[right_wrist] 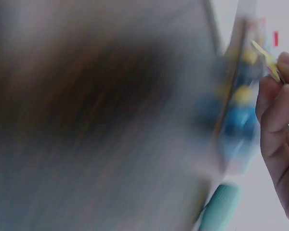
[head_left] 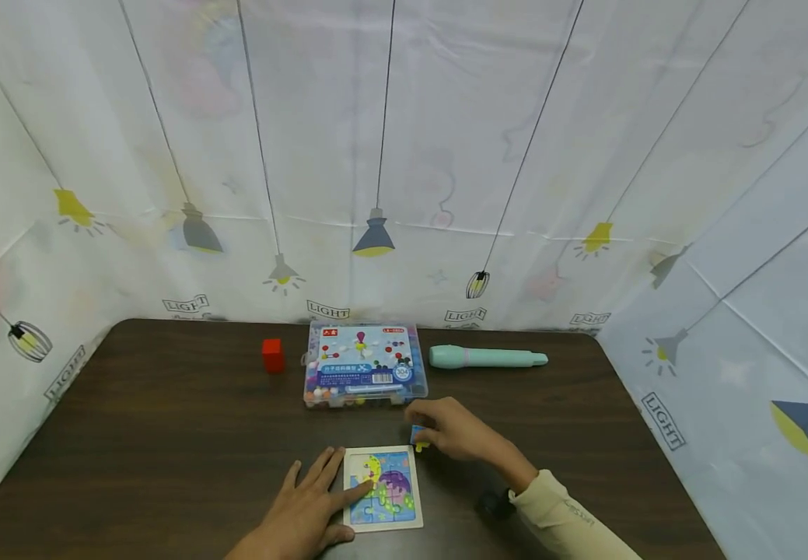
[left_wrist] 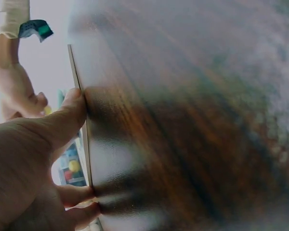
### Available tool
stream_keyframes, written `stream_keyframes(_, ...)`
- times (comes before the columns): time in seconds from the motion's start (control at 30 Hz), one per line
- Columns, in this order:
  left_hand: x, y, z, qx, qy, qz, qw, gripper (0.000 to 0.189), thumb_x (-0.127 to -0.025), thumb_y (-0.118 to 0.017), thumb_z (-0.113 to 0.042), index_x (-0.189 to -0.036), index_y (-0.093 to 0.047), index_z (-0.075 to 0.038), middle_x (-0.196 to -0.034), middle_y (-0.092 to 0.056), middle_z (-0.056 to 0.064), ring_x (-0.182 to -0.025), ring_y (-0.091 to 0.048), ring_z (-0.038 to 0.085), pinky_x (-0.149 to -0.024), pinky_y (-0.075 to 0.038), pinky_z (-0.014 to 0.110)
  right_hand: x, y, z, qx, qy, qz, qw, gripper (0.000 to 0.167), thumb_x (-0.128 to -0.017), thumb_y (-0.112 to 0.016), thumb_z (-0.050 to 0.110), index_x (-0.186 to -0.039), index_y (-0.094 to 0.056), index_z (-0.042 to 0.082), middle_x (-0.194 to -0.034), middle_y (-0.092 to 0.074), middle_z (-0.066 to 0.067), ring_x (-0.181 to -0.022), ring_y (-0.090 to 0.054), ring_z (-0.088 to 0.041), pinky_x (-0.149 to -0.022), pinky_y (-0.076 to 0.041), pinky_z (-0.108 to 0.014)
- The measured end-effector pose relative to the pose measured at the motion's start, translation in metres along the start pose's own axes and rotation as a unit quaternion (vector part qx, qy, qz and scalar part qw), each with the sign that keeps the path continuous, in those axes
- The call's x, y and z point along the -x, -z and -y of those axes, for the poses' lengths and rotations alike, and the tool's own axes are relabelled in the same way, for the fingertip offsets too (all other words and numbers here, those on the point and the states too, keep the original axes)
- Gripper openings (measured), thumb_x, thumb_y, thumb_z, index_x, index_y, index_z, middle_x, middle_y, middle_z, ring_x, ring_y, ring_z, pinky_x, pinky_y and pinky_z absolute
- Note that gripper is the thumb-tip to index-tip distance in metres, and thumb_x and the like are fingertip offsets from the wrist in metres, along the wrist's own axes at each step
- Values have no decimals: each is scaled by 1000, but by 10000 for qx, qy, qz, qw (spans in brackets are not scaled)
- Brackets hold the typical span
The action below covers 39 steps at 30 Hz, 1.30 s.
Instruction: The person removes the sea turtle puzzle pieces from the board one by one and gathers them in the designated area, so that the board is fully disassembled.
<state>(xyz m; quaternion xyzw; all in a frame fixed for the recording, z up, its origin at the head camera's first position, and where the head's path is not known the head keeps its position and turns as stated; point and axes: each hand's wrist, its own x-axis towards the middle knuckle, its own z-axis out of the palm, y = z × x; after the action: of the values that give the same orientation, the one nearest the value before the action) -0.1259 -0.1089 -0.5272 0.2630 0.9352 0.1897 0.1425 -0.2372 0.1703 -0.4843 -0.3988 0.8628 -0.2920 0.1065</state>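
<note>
A jigsaw puzzle (head_left: pixel 404 509) in a pale square frame lies on the dark table, its picture showing a yellow figure and a purple shape on blue. Spread over the frame's left side, my left hand (head_left: pixel 302 505) has one finger across the picture and the thumb by the lower left corner. Just beyond the frame's upper right corner, my right hand (head_left: pixel 456 432) pinches a small blue and yellow puzzle piece (head_left: pixel 417 435). The right wrist view shows that piece edge-on between thumb and fingertips.
Behind the puzzle stands a clear plastic box (head_left: pixel 366 365) of coloured balls with a printed label. A red cube (head_left: pixel 273 355) sits to its left, and a mint-green pen-shaped thing (head_left: pixel 491 358) lies to its right. A patterned white curtain (head_left: pixel 431 155) hangs along the table's back edge.
</note>
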Motion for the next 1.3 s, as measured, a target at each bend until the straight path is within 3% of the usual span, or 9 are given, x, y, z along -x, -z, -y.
stream_keyframes(0.1,1,0,1,-40,35,-7,10000,66,-90,-71,-53,-151,-50,-43,-164,-27,23,-150,-24,47,-107,-24,79,2,3,-14,72,-378,44,9992,6,-95,-72,4,-98,-67,6,-85,-64,3,-71,-53,-7,-62,-47,-24)
stream_keyframes(0.2,2,-1,1,-14,34,-35,10000,66,-89,-71,-52,-151,-50,-43,-164,-27,23,-150,-24,47,-107,-24,80,2,2,-21,277,-483,94,9984,7,-95,-72,4,-93,-68,9,-85,-62,3,-72,-51,-8,-63,-46,-25)
stream_keyframes(0.57,4,1,2,74,45,-28,10000,65,-90,-72,-51,-150,-51,-41,-164,-27,23,-149,-24,47,-106,-23,80,4,-12,-31,1060,-556,-179,9927,8,-91,-77,10,-98,-73,12,-91,-61,4,-83,-57,-12,-69,-52,-30)
stream_keyframes(0.73,5,3,3,123,56,10,9999,65,-90,-71,-51,-151,-50,-41,-165,-26,22,-150,-24,47,-107,-21,81,3,-11,-19,1267,-553,-168,9903,14,-93,-77,14,-106,-71,11,-97,-63,2,-88,-59,-13,-72,-53,-34)
stream_keyframes(0.83,5,2,3,107,42,13,9999,65,-90,-71,-51,-151,-50,-42,-165,-26,22,-150,-24,47,-107,-21,81,-4,-7,-3,1256,-276,141,9916,23,-95,-75,17,-117,-71,11,-107,-64,0,-94,-60,-14,-76,-54,-34)
stream_keyframes(0.93,4,3,3,90,37,-8,10000,65,-90,-71,-51,-151,-50,-42,-165,-25,22,-150,-23,47,-107,-21,81,-15,-7,10,1140,213,754,9904,33,-97,-73,18,-129,-70,15,-113,-62,0,-94,-57,-11,-77,-52,-29)
stream_keyframes(1.1,3,2,2,99,-5,-22,9999,65,-91,-70,-51,-152,-48,-42,-166,-23,21,-151,-21,47,-108,-19,81,-31,-15,17,1519,666,1670,9719,41,-98,-71,21,-137,-66,29,-115,-56,4,-93,-49,-4,-74,-47,-20)
stream_keyframes(1.3,3,2,1,99,-66,-28,9999,65,-92,-69,-51,-152,-48,-42,-166,-23,21,-151,-21,47,-108,-19,81,-37,-23,17,1958,791,1895,9589,41,-97,-73,24,-136,-67,31,-118,-56,5,-99,-50,-5,-78,-48,-19)
